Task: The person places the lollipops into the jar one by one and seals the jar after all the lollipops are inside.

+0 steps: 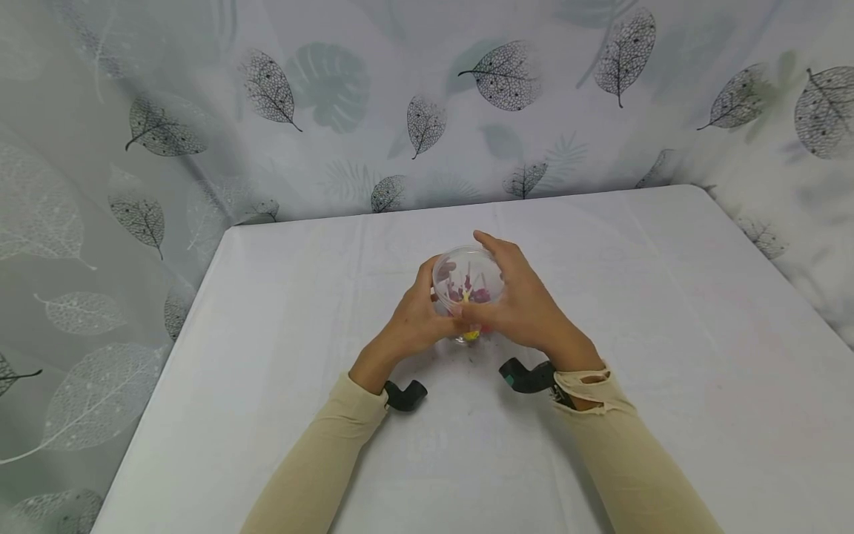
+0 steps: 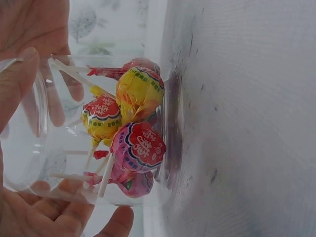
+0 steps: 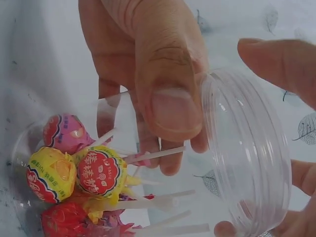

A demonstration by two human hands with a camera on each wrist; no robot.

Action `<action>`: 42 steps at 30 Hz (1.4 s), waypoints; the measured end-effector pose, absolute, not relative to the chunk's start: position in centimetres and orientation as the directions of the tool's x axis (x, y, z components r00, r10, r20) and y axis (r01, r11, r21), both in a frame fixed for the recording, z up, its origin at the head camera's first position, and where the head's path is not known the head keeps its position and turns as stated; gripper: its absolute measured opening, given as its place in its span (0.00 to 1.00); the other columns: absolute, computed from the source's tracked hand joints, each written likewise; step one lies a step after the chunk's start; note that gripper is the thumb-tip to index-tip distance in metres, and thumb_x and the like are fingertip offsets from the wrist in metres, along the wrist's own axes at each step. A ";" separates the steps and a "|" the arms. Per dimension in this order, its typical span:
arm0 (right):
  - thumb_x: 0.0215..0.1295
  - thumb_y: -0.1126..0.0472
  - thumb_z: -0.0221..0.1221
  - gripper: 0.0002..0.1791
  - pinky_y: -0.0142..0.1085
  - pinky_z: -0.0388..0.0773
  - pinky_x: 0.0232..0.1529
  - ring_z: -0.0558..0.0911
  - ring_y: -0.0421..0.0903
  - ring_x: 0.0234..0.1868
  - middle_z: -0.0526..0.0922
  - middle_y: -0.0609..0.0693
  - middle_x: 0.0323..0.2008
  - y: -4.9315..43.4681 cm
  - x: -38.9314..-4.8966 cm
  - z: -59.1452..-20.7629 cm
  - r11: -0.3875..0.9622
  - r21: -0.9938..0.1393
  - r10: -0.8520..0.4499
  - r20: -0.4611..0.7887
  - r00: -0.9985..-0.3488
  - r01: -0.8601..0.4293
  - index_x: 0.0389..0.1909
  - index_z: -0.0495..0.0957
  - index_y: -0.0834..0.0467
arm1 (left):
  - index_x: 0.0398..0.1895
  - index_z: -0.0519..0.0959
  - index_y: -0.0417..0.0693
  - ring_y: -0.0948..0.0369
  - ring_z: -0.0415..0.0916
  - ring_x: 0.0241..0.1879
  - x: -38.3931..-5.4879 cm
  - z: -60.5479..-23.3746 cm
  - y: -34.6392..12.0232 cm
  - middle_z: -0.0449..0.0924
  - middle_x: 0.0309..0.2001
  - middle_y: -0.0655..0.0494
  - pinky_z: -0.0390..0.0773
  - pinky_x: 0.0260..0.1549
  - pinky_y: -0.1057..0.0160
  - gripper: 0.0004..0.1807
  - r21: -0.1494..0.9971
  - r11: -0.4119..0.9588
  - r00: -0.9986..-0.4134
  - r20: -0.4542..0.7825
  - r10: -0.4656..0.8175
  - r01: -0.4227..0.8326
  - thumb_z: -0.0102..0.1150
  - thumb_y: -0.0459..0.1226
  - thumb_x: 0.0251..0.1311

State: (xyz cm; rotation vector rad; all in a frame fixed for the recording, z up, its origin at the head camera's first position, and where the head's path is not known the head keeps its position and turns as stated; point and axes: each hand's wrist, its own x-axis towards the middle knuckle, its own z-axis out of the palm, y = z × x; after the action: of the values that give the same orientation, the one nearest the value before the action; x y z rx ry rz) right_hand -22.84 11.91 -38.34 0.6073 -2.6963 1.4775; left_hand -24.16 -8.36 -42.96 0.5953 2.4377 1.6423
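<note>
A clear plastic jar (image 1: 469,268) with several wrapped lollipops inside stands upright on the table between the hands. The left hand (image 1: 415,317) grips its side, with the thumb across the front in the right wrist view. Higher up, around the ridged clear rim (image 3: 247,148), the right hand (image 1: 523,300) holds the jar from the other side. Whether that rim belongs to a lid cannot be told. Through the wall show a yellow lollipop (image 2: 140,94) and a pink one (image 2: 138,148), heads down and white sticks pointing up. A red lollipop (image 3: 63,219) lies at the jar's bottom.
A white cloth covers the table (image 1: 293,311). Leaf-printed curtains (image 1: 360,81) hang behind it and at both sides. A black wrist device (image 1: 405,396) sits on the left wrist, another black device (image 1: 527,376) on the right.
</note>
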 end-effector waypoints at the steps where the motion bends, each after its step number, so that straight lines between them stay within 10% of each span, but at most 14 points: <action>1: 0.56 0.54 0.76 0.57 0.63 0.69 0.66 0.69 0.56 0.67 0.60 0.53 0.78 11.9 -22.8 -38.3 0.480 -0.810 -0.334 0.188 -0.924 -0.338 0.83 0.55 0.46 | 0.80 0.51 0.54 0.54 0.69 0.66 -24.2 -43.0 -8.4 0.67 0.72 0.46 0.66 0.71 0.45 0.57 0.914 0.322 -0.910 0.103 0.401 0.246 0.78 0.42 0.52; 42: 0.59 0.53 0.75 0.54 0.62 0.64 0.71 0.65 0.56 0.74 0.60 0.52 0.78 11.9 -22.7 -38.4 0.493 -0.783 -0.351 0.218 -0.911 -0.378 0.82 0.56 0.50 | 0.81 0.50 0.50 0.55 0.70 0.65 -24.2 -43.1 -8.3 0.67 0.72 0.44 0.67 0.71 0.46 0.59 0.915 0.323 -0.913 0.100 0.397 0.240 0.79 0.42 0.50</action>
State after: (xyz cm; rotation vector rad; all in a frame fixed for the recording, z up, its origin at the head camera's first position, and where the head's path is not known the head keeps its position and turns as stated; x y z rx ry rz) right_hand -22.71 11.87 -38.44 0.6566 -2.6890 1.4223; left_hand -24.18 -8.35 -43.10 0.5909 2.4356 1.6466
